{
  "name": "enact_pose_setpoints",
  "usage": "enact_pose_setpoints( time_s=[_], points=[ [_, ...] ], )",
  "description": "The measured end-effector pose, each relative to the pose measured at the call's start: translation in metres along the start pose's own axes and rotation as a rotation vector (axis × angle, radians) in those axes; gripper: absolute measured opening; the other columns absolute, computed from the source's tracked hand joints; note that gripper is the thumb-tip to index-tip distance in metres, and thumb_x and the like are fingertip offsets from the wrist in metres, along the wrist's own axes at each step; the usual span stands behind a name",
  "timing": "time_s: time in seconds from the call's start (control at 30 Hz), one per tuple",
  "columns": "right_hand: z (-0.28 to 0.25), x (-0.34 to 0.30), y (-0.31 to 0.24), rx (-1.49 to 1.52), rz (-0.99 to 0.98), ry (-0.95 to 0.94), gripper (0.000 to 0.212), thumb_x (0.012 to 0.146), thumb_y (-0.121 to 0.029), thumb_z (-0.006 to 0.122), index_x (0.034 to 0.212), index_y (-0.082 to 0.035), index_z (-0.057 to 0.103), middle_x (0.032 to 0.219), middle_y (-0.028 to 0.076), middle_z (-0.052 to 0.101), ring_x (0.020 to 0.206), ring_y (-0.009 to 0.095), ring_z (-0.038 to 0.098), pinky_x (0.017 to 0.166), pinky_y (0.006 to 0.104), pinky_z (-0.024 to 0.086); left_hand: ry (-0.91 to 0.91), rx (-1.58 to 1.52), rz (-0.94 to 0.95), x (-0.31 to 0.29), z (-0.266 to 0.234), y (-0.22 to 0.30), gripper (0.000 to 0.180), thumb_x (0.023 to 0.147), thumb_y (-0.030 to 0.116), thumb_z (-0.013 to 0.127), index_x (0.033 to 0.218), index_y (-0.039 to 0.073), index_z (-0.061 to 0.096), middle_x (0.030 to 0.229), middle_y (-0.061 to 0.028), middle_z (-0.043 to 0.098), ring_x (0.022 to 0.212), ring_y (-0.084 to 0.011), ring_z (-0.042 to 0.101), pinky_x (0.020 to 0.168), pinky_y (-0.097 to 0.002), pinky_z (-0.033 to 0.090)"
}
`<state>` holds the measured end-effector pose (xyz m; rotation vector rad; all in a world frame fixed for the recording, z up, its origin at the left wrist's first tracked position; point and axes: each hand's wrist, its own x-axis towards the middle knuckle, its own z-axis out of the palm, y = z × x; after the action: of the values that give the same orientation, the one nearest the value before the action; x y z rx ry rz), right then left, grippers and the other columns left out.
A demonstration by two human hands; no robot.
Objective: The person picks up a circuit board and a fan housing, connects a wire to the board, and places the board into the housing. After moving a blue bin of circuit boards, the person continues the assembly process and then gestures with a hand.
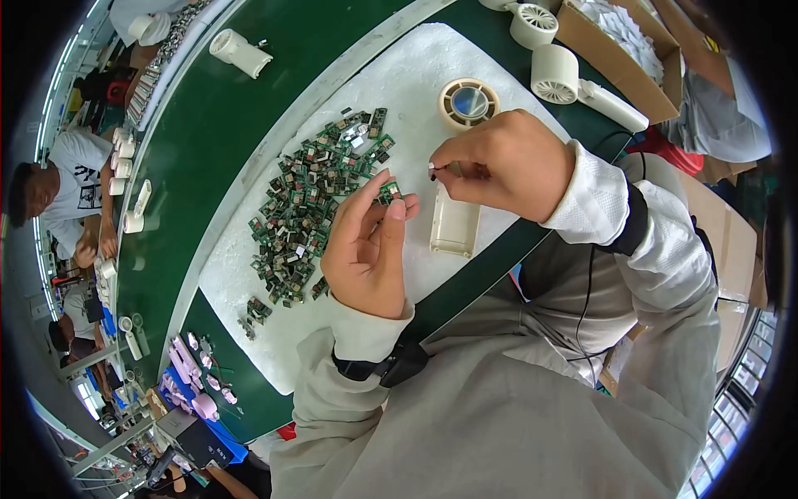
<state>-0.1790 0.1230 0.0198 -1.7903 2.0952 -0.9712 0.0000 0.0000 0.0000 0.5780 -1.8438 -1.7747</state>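
Note:
My left hand (pixel 366 249) pinches a small green circuit board (pixel 387 193) between thumb and fingers, just right of a heap of similar boards (pixel 303 200). To its right, my right hand (pixel 507 162) is closed, thumb against forefinger, on a tiny white piece (pixel 431 167) with a dark end; it is too small to name surely. Beneath the right hand lies a cream handheld fan housing (pixel 455 226), its hollow handle facing up. Its round head (pixel 470 101) shows a shiny bluish disc in the middle. The hand hides the part between head and handle.
Everything close by rests on a white foam sheet (pixel 249 333) on a green bench (pixel 274 79). Cream fan parts (pixel 554 73) and a cardboard box of white pieces (pixel 623 37) stand at the upper right. Pink parts (pixel 187 362) lie lower left. Other people (pixel 75 183) sit across the bench.

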Motion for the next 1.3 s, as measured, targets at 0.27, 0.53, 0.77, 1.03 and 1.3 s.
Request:
enact_pose_setpoints(
  time_s=[0.27,0.53,0.77,1.03,1.3],
  points=[
    [0.005,-0.003,-0.008,-0.003,0.045,0.053,0.013,0.083,-0.012,0.071,0.093,-0.004,0.070,0.061,0.007,0.062,0.054,0.021,0.063,0.053,0.0319,0.049,-0.037,0.027,-0.072,-0.003,0.001,0.005,0.032,0.095,0.000,0.061,0.127,-0.004,0.060,0.117,-0.0143,0.063,0.100,-0.0179,0.067,0.088,-0.0285,0.054],
    [0.011,-0.010,-0.018,0.157,0.037,0.129,0.012,0.083,-0.011,0.071,0.092,-0.003,0.069,0.057,0.005,0.059,0.047,0.018,0.058,0.047,0.0294,0.045,-0.073,-0.039,-0.008,-0.003,-0.001,-0.003,0.030,0.093,-0.003,0.064,0.123,-0.004,0.063,0.117,-0.0165,0.065,0.100,-0.0175,0.066,0.087,-0.0286,0.055],
    [0.004,-0.009,-0.022,0.272,0.109,0.148,0.012,0.084,-0.010,0.074,0.093,-0.003,0.071,0.056,0.004,0.057,0.045,0.014,0.053,0.047,0.0285,0.042,-0.130,-0.043,0.074,0.003,-0.009,-0.008,0.027,0.091,-0.007,0.064,0.118,-0.003,0.066,0.118,-0.0188,0.065,0.101,-0.0190,0.065,0.086,-0.0299,0.056],
    [0.002,-0.023,-0.016,0.445,0.097,0.161,0.012,0.084,-0.013,0.077,0.093,-0.006,0.073,0.058,0.004,0.059,0.047,0.014,0.055,0.047,0.0297,0.042,-0.399,-0.085,0.034,0.007,-0.028,-0.024,0.030,0.090,-0.012,0.062,0.117,-0.001,0.066,0.116,-0.0217,0.065,0.096,-0.0225,0.066,0.083,-0.0321,0.057],
    [0.000,-0.027,-0.014,0.455,0.117,0.102,0.015,0.084,-0.015,0.077,0.096,-0.008,0.073,0.061,0.004,0.060,0.053,0.019,0.061,0.050,0.0324,0.046,-0.478,-0.204,-0.087,0.009,-0.032,-0.021,0.027,0.089,-0.010,0.064,0.114,-0.003,0.067,0.105,-0.0157,0.067,0.089,-0.0165,0.062,0.079,-0.0277,0.051]
  ],
)
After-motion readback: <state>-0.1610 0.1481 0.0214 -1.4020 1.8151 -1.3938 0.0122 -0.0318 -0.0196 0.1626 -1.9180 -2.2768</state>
